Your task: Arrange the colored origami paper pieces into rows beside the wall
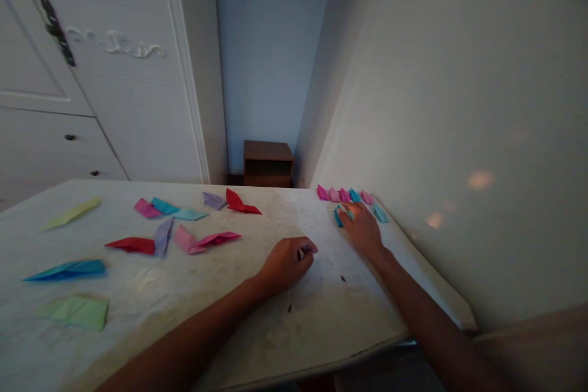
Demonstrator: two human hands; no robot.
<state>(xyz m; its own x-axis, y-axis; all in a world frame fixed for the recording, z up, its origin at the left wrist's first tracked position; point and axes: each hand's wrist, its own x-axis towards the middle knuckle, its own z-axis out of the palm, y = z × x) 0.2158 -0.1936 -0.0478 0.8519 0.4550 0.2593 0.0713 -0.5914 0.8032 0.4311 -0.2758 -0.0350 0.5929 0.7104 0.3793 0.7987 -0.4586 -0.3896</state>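
My right hand (362, 228) reaches to the far right of the table, its fingers on a small blue folded paper piece (339, 218). The fingers hide part of that piece. Just beyond the hand stands a row of small folded paper pieces in pink and blue, among them a pink one (322, 192) at the left end and a light blue one (380, 213) at the right. My left hand (288, 262) is curled over the middle of the table, thumb and fingers bent towards each other, with nothing visible in it.
Several flat folded papers lie on the white table (257, 337) to the left, including a red one (133, 245), a blue one (68, 270) and a green one (76, 311). A white wall (441, 104) borders the right side. Behind are a white cabinet (128, 110) and a brown box-like unit (268, 150).
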